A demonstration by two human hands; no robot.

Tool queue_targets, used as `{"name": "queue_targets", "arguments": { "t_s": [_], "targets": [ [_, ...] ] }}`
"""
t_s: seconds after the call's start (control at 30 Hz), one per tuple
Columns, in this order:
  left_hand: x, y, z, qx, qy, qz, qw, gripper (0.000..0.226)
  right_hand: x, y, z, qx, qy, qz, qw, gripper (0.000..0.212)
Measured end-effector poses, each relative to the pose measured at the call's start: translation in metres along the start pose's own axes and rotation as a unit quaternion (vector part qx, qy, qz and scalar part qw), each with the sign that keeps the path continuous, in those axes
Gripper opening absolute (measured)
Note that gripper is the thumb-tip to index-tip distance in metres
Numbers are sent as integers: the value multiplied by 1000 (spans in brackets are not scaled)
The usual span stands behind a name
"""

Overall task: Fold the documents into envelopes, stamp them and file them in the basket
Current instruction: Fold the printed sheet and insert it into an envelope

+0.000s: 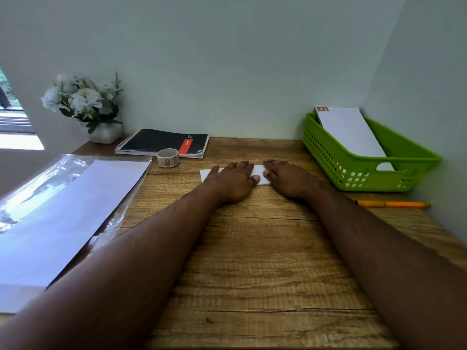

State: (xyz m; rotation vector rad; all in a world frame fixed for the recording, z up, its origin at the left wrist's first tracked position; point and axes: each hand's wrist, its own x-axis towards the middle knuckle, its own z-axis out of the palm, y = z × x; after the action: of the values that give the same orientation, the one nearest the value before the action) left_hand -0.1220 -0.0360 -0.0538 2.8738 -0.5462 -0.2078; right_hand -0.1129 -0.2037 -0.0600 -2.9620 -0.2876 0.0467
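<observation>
A small folded white document (260, 171) lies flat on the wooden desk, mid-far. My left hand (233, 181) rests palm down on its left part, fingers spread. My right hand (288, 179) presses flat on its right end. Most of the paper is hidden under both hands. A green plastic basket (328, 152) stands at the far right with a stamped white envelope (348, 132) leaning inside it. A roll of stamps (168, 157) sits left of the hands. A stack of white envelopes (68, 213) lies on clear plastic wrapping at the near left.
A black spiral notebook (161, 142) lies at the back by the wall. A white pot of white flowers (83, 107) stands in the back left corner. An orange pen (393, 204) lies in front of the basket. Walls close the desk at back and right.
</observation>
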Motion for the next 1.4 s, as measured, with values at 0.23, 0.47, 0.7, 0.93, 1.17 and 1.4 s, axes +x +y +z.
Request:
{"name": "queue_targets", "arguments": {
  "t_s": [0.23,0.47,0.7,0.93,1.17,1.4],
  "targets": [
    [-10,-29,-9,23,-58,-77,995,69,-3,2,-2,3,-6,2,1000,52],
    [-24,-51,-36,-15,-9,-26,1000,70,-11,7,-30,46,-29,-38,998,56],
    [-40,-39,-48,-90,119,42,988,32,-23,0,-43,98,-32,-48,994,60],
    [-52,-29,-46,56,323,62,943,22,-20,-4,-35,-23,264,-163,950,25],
    [-34,-21,-21,-50,45,41,997,52,-21,4,-35,84,9,-93,992,19],
    [-22,-12,-3,-86,55,59,993,51,-17,-4,-21,57,57,-90,993,27]
  ]
}}
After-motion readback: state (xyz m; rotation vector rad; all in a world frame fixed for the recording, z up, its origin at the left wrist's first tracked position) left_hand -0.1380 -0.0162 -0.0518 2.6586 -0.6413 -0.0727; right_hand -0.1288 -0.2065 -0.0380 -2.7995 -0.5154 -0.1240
